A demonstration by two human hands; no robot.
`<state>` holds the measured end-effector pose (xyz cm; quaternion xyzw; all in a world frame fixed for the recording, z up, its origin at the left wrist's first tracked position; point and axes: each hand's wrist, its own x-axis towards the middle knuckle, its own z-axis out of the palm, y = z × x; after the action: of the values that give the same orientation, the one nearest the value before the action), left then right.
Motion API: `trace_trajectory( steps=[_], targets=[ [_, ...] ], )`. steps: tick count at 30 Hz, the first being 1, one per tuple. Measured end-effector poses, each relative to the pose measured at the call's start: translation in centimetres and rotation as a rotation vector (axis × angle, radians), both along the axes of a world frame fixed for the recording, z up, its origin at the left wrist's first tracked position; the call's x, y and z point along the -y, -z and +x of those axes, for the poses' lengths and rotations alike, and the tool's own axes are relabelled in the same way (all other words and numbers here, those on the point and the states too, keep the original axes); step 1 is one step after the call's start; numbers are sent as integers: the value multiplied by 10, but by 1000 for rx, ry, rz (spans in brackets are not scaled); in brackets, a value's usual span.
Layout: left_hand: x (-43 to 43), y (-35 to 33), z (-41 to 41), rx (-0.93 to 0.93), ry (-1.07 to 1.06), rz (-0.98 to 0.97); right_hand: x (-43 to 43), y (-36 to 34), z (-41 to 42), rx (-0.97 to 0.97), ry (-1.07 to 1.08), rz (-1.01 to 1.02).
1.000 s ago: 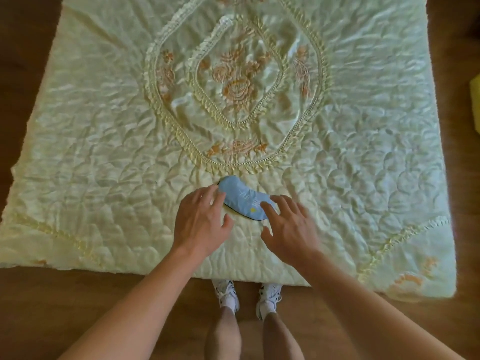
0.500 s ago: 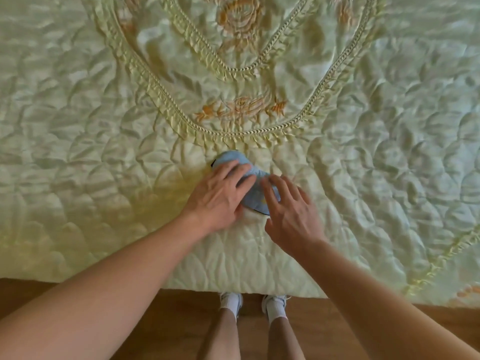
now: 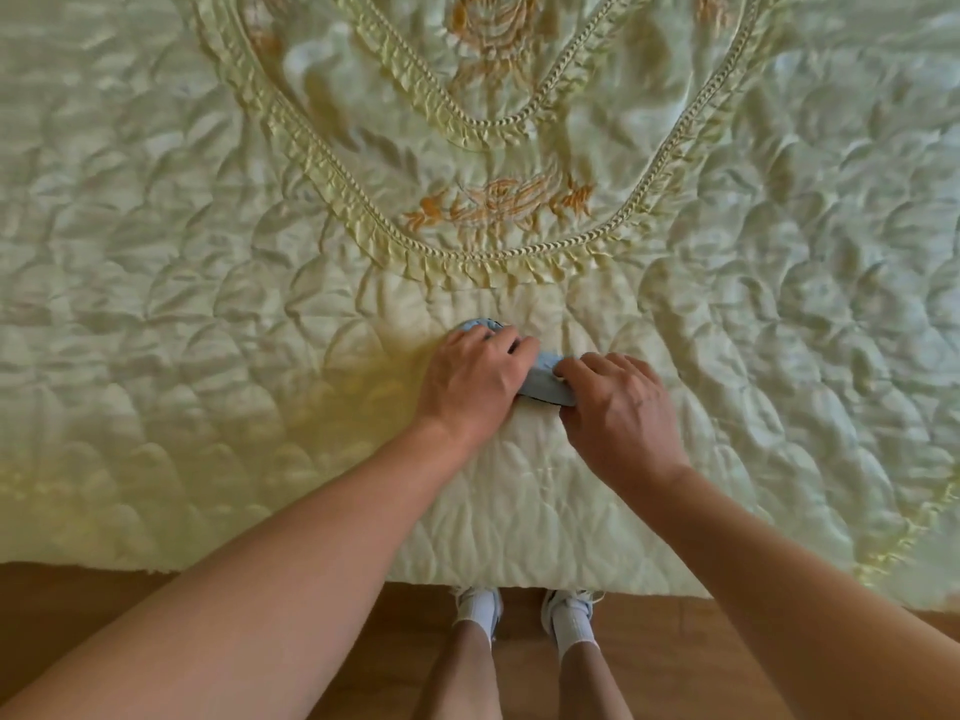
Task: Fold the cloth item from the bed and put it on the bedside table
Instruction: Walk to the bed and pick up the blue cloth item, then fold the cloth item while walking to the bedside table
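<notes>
A small light-blue cloth item (image 3: pixel 545 379) with a dark edge lies on the pale green quilted bedspread (image 3: pixel 208 304), near the bed's front edge. My left hand (image 3: pixel 470 387) lies palm-down over its left part, fingers curled on its far end. My right hand (image 3: pixel 621 413) grips its right end with fingers closed around it. Most of the cloth is hidden under both hands; only a strip between them and a bit at the far left tip show. The bedside table is not in view.
The bedspread has a ruffled oval border (image 3: pixel 467 257) and orange embroidered flowers (image 3: pixel 498 202) beyond the hands. Brown wooden floor (image 3: pixel 104 615) runs along the front edge, where my feet in white socks (image 3: pixel 480 608) stand.
The camera has come lower and closer to the bed. Both hands went from hovering beside the blue cloth to pressing and closing on it, covering most of it.
</notes>
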<state>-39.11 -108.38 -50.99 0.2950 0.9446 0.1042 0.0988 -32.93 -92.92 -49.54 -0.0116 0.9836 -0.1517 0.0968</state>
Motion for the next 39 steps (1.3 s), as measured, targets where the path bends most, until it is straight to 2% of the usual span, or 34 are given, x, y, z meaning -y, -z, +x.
trace_trajectory(
  steps=[3,7,10,14,16,19,22,26,29,35,39],
  targets=[
    [6,-18,8,148,-128,138,-3,-33,-7,69,181,-183],
    [11,-72,20,440,-363,404,-9,-108,-23,162,379,-429],
    [12,-132,26,697,-505,580,-10,-176,-37,150,422,-618],
    [10,-234,36,917,-680,876,-7,-270,-42,198,458,-963],
    [10,-283,43,993,-743,987,-5,-310,-37,253,444,-1062],
    [14,-349,52,1045,-765,1127,0,-360,-27,312,426,-1081],
    [17,-403,63,1033,-772,1156,3,-403,-15,346,429,-1122],
    [19,-453,80,1033,-793,1217,7,-447,-1,293,398,-1153],
    [21,-478,92,1053,-839,1270,11,-467,4,253,382,-1159],
    [33,-499,102,1066,-855,1231,21,-487,9,191,353,-1164],
    [36,-504,108,1033,-903,1207,28,-496,11,102,298,-1098]
  ],
)
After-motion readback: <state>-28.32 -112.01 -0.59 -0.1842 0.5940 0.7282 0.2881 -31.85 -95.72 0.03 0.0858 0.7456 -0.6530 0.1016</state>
